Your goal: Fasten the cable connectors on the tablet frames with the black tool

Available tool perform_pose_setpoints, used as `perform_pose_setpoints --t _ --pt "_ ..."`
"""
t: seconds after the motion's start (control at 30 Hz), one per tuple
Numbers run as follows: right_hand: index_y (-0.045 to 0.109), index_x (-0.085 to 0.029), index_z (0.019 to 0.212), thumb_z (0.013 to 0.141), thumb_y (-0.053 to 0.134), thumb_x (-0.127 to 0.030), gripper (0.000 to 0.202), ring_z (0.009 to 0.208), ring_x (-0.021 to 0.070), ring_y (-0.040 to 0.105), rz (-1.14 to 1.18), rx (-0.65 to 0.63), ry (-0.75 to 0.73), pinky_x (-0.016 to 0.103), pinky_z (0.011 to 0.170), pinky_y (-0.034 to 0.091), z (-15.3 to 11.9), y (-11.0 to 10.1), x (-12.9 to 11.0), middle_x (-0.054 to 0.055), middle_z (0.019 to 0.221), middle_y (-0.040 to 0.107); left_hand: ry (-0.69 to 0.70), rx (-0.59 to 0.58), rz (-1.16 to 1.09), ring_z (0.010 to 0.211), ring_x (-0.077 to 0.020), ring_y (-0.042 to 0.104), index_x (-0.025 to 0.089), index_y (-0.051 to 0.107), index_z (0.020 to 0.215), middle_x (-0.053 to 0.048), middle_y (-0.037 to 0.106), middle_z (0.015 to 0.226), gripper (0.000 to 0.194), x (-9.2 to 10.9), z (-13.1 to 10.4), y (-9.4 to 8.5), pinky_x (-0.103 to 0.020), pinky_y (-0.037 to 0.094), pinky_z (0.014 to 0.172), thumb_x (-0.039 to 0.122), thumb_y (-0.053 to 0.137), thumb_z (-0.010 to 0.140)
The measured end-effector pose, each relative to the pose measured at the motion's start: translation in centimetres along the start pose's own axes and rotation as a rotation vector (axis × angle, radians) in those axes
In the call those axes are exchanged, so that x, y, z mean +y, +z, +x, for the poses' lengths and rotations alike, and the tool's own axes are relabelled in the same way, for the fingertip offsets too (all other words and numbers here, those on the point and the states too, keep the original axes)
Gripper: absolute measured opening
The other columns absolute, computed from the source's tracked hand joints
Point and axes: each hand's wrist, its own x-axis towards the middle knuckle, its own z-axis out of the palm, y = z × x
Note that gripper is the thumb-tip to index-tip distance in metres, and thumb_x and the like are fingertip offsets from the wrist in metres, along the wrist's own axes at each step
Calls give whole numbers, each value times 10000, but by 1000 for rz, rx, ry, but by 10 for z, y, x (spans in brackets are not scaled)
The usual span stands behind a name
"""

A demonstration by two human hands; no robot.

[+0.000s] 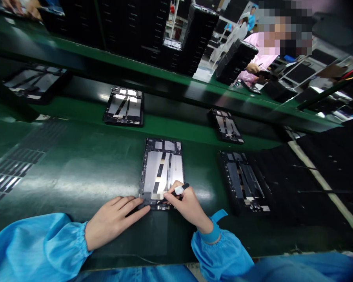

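Tablet, rectangular and silvery, touches loosely spread left hand; right hand pinches slim black tool.

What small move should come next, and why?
Probably a gentle press with the black tool: the right hand holds its tip at or just above the near end of the tablet, while the left hand rests at the near left corner, perhaps steadying it.

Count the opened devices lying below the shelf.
5: front-center device, front-right device, and behind them back-left device, back-middle device and back-right device. More may be hidden.
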Motion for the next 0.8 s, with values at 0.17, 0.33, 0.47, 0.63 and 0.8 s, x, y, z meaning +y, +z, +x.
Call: perform_pose_setpoints --t 0.17,0.33,0.47,0.63,0.8 --pt "610 -216 800 884 702 -356 187 652 197 726 -10 2 10 259 566 489 -1 2 -3 -16 684 674 -32 26 -50 1054 -233 605 212 639 1326 -94 665 1213 419 0 8 -5 -333 493 878 60 377 1037" --pt "590 -219 770 885 690 -333 191 575 168 657 -42 23 -36 257 543 469 -2 2 -5 -27 640 642 -57 -35 -90 1028 -250 600 269 620 1352 -101 637 1214 414 4 20 -4 -364 535 855 103 421 1029" --pt "566 -220 752 887 688 -351 224 600 168 651 1 57 -49 255 551 467 -2 0 -6 -21 651 631 -22 -59 -150 1030 -240 614 270 599 1377 -100 635 1290 459 -4 17 -1 -358 553 872 67 462 989" --pt "577 -218 745 833 745 -458 306 562 154 622 144 155 -23 248 509 488 2 3 0 -23 665 599 30 7 -266 1144 -213 612 215 599 1356 -79 645 1385 375 -19 8 -4 -347 522 992 96 418 1051" --pt "665 -198 994 919 650 -600 409 483 146 588 239 548 -93 269 515 506 2 2 20 -18 602 640 87 -1 -134 1061 -229 630 181 629 1282 -85 710 1211 290 -8 34 0 -356 498 931 338 617 1038"
